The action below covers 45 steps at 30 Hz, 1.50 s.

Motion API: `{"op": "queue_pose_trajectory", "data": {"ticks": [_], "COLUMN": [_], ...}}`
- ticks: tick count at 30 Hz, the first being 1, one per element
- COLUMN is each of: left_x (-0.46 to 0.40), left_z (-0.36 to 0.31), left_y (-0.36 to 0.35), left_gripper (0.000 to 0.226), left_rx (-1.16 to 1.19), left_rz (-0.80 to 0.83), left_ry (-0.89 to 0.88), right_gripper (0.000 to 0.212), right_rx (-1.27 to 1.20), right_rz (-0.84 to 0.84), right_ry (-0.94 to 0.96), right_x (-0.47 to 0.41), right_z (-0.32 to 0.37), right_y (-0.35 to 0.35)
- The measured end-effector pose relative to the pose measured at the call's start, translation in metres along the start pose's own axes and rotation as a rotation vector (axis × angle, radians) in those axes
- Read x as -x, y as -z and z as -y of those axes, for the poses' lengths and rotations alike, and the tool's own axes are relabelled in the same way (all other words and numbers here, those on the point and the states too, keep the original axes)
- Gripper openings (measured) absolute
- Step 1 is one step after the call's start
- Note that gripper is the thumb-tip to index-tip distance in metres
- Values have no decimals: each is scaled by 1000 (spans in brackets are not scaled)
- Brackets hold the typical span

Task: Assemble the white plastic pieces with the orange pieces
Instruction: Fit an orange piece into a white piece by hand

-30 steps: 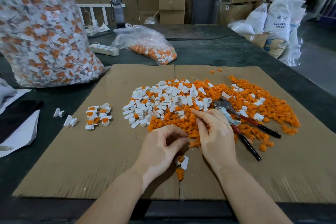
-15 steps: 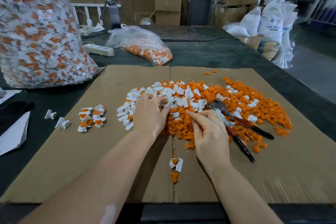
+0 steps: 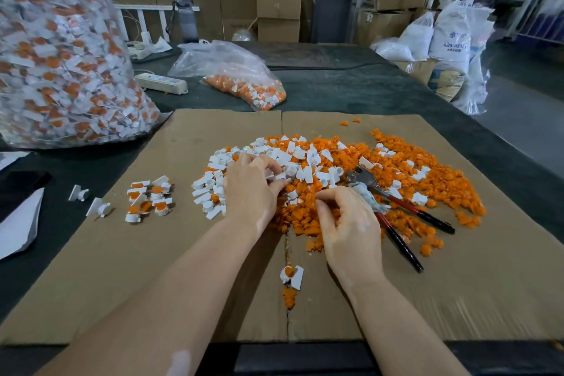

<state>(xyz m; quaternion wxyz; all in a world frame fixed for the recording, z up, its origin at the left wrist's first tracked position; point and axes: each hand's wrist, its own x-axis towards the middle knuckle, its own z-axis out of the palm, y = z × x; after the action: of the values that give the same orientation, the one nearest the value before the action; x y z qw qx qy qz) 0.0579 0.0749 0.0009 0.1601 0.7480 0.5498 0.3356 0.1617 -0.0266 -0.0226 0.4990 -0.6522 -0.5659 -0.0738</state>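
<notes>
A mixed pile lies on the cardboard sheet (image 3: 152,268): white plastic pieces (image 3: 305,159) on its left side, orange pieces (image 3: 433,183) spreading right. My left hand (image 3: 250,192) reaches into the white part, and its fingertips pinch a white piece (image 3: 279,176). My right hand (image 3: 348,226) rests at the pile's near edge, with thumb and forefinger curled on a small orange piece (image 3: 305,201). One assembled white-and-orange piece (image 3: 292,276) lies near the front, with a loose orange piece (image 3: 289,296) just below it.
Several assembled pieces (image 3: 149,198) sit in a group at the left, beside two loose white pieces (image 3: 91,201). Red-and-black pliers (image 3: 406,217) lie right of my right hand. A big bag of pieces (image 3: 61,55), a smaller bag (image 3: 244,82) and a power strip (image 3: 160,82) stand behind.
My left hand let go of the assembled piece near the front and reached forward into the white pieces, where it now pinches one. My right hand stayed at the pile's edge.
</notes>
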Motion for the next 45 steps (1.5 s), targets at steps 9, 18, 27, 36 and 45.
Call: {"op": "queue_pose_trajectory", "data": {"ticks": [9, 18, 27, 36, 45], "left_x": [41, 56, 58, 58, 56], "left_z": [2, 9, 11, 12, 10], "left_y": [10, 7, 8, 7, 10], "left_gripper": [23, 14, 18, 22, 6], "left_rx": [534, 589, 450, 457, 528], "left_rz": [44, 146, 166, 139, 133], "left_ry": [-50, 48, -28, 14, 24], "right_gripper": [7, 13, 14, 2, 9], "right_rx": [-13, -3, 36, 99, 104], "right_rz": [42, 44, 31, 35, 63], "right_ry": [23, 70, 94, 120, 109], "right_x": [0, 1, 2, 3, 3], "right_z": [0, 0, 1, 5, 4], "right_y": [-1, 0, 1, -1, -3]}}
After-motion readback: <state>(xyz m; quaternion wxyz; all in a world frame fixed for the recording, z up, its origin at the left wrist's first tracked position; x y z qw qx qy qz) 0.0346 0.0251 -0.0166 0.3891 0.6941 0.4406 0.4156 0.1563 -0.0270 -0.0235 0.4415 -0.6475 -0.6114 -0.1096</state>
